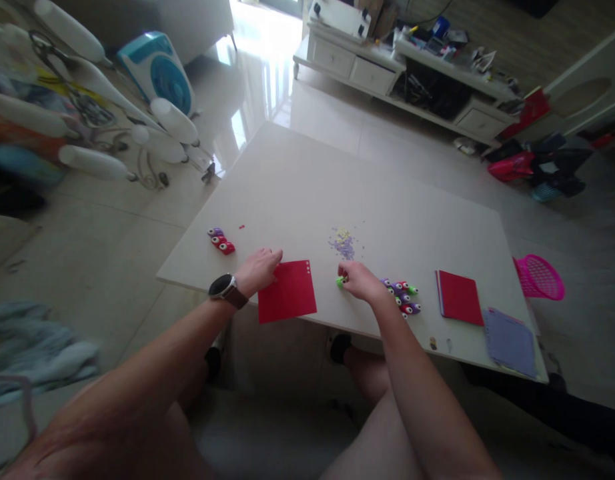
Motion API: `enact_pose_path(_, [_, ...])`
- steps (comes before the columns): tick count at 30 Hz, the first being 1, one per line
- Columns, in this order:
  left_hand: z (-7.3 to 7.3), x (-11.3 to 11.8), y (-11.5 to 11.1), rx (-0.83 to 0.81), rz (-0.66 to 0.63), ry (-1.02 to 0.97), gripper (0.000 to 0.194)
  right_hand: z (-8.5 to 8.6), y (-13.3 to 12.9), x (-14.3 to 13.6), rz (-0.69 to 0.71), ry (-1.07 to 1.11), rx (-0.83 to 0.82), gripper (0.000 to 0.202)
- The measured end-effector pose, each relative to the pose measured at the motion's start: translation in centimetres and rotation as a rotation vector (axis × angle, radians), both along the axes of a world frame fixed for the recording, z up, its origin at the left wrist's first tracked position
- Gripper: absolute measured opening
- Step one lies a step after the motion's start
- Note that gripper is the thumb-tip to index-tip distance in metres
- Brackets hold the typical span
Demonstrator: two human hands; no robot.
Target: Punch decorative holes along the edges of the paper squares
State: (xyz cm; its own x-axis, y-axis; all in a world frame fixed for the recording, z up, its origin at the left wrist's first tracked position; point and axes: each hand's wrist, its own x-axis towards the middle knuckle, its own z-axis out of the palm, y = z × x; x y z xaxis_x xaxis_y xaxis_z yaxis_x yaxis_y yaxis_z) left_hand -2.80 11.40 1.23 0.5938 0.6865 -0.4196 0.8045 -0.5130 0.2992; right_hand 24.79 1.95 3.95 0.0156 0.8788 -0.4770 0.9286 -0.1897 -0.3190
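A red paper sheet (287,293) with small white spots, apparently punched holes, at its upper right corner lies at the table's near edge, overhanging it slightly. My left hand (260,268) rests at the sheet's upper left side, fingers stretched out and holding nothing. To the right of the sheet, my right hand (358,279) is closed on a small green craft punch (341,282), partly hidden by the fingers. Beyond it is a scatter of yellow and purple paper bits (343,245). Several coloured craft punches (401,297) are grouped beside my right forearm.
More punches (221,241) sit at the left of the white table (307,173). A stack of red paper (460,297) and purple sheets (510,341) lie at the right end. A pink basket (540,277) stands beyond that edge; a lamp (95,163) with white shades hangs at left.
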Motion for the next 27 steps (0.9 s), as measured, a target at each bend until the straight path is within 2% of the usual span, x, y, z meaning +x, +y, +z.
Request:
enact_pose_path(4, [-0.5, 0.0, 0.4, 0.002, 0.017, -0.015, 0.038, -0.5, 0.5, -2.4, 0.073, 0.142, 0.042, 0.025])
enact_pose_path(8, [-0.8, 0.2, 0.4, 0.007, -0.007, -0.070, 0.030, -1.0, 0.6, -3.5, 0.146, 0.077, 0.061, 0.019])
enact_pose_path(11, [-0.8, 0.3, 0.3, -0.014, -0.015, -0.120, 0.037, -1.2, 0.6, -4.1, 0.187, 0.081, 0.048, 0.018])
enact_pose_path(16, [-0.8, 0.0, 0.0, -0.063, -0.014, -0.201, 0.048, -1.4, 0.3, -4.1, 0.181, 0.047, 0.067, 0.017])
enact_pose_path(22, [-1.6, -0.3, 0.2, -0.085, -0.023, -0.182, 0.032, -1.2, 0.1, -3.4, 0.183, 0.049, 0.135, 0.017])
enact_pose_path(27, [-1.4, 0.1, 0.5, -0.127, 0.012, -0.198, 0.034, -0.5, 0.2, -3.7, 0.130, 0.037, 0.227, 0.011])
